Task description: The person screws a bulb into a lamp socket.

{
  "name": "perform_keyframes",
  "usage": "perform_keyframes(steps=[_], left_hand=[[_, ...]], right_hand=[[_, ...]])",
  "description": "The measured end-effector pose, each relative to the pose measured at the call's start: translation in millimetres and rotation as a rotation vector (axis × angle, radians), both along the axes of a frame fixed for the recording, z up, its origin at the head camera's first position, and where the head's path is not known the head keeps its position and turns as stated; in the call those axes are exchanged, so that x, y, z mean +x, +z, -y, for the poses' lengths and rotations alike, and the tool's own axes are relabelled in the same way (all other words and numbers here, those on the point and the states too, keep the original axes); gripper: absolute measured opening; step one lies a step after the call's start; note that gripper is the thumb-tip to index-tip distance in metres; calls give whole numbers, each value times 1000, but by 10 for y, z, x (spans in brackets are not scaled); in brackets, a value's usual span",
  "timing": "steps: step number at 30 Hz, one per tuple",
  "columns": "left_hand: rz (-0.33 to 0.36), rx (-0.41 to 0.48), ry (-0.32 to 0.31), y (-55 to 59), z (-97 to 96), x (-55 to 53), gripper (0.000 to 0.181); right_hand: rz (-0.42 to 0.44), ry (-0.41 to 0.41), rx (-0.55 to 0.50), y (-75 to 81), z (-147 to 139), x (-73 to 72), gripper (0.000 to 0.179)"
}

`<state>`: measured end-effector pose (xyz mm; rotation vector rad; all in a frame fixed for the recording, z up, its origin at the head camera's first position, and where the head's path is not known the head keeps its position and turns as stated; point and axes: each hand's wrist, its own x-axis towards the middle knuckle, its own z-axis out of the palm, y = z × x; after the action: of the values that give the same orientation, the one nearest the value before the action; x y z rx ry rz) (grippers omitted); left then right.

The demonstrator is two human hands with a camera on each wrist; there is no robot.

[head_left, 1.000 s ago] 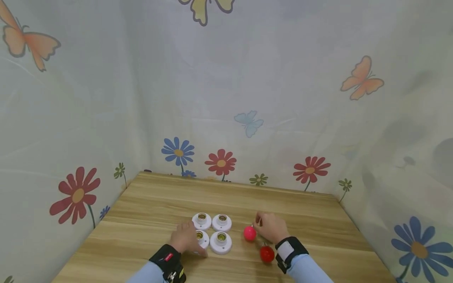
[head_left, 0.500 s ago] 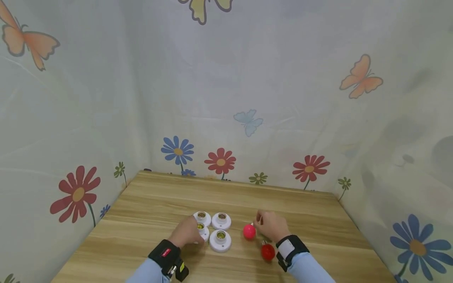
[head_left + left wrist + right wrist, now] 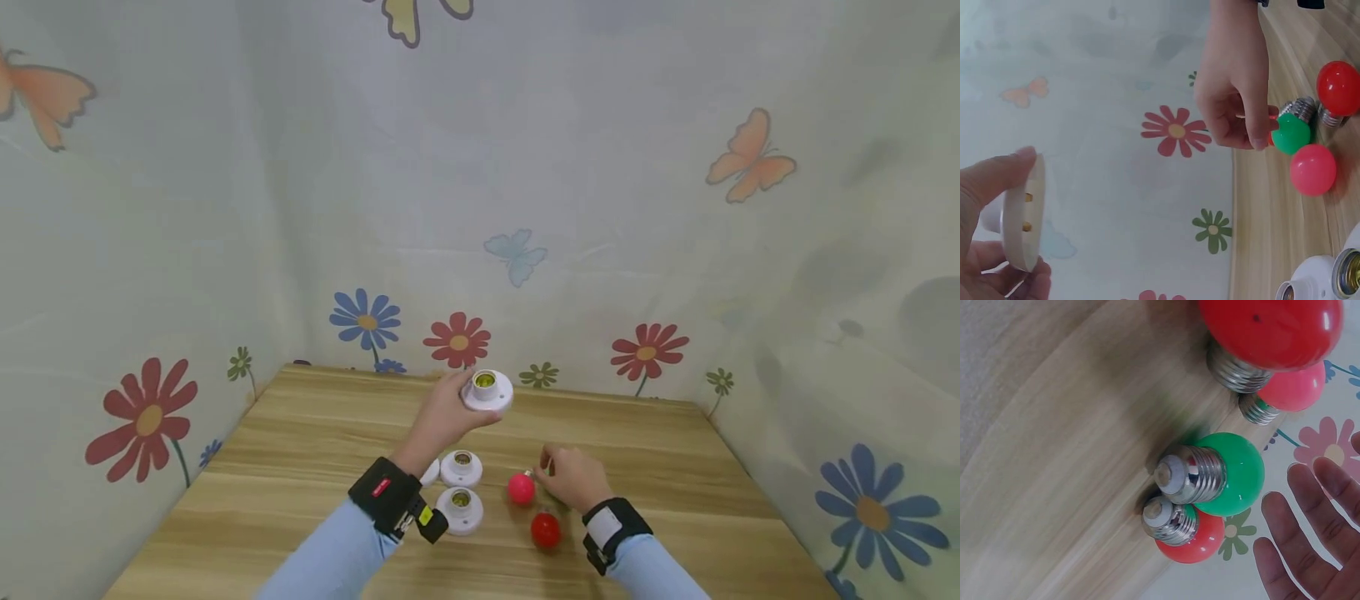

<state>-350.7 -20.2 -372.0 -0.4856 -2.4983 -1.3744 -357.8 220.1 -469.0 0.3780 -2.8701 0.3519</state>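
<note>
My left hand (image 3: 444, 414) grips a round white bulb socket (image 3: 489, 398) by its base, raised above the table with the brass opening facing up. Two brass-coloured fittings show on its underside in the left wrist view. My right hand (image 3: 576, 477) stays low over the table beside several bulbs, its fingers (image 3: 1310, 544) loosely bent with nothing between them. Near it lie a pink bulb (image 3: 522, 489) and a red bulb (image 3: 546, 531). A green bulb (image 3: 1238, 478) and an orange-red bulb (image 3: 1194, 540) lie by its fingers, in the right wrist view.
Left of the bulbs, two white sockets (image 3: 461, 469) (image 3: 461, 517) stand on the wooden table (image 3: 337, 408). A third socket (image 3: 431, 473) is mostly hidden by my left forearm. A flowered curtain (image 3: 600, 208) encloses the table's back and sides.
My left hand has picked up the near-left socket from the group and carried it up and to the right. The right hand keeps about the same place. The red bulb has shifted slightly leftward.
</note>
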Motion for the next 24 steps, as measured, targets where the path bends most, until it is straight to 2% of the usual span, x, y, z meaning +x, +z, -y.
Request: perform_keyframes(steps=[2,5,11,14,17,20,24], left_hand=[[-29,18,-8,-24,-98,-32,83],[-28,22,-18,-155,-205,-95,81],[48,-22,-19,-624,-296,-226,81],[80,-27,-7,-801,-298,-255,81],[112,-15,2,-870,-287,-248,82],[131,-9,19,-852,-255,-229,82],[129,-9,36,-817,-222,-219,80]], right_hand=[[10,-2,-6,9,-4,4,17],[21,2,-10,17,-13,7,17],[47,-15,-20,7,-34,14,18],[40,-20,-10,-9,-57,25,17],[46,-21,-10,-15,-85,46,17],[60,-9,-8,30,-86,74,17],[94,-5,8,171,-61,185,21]])
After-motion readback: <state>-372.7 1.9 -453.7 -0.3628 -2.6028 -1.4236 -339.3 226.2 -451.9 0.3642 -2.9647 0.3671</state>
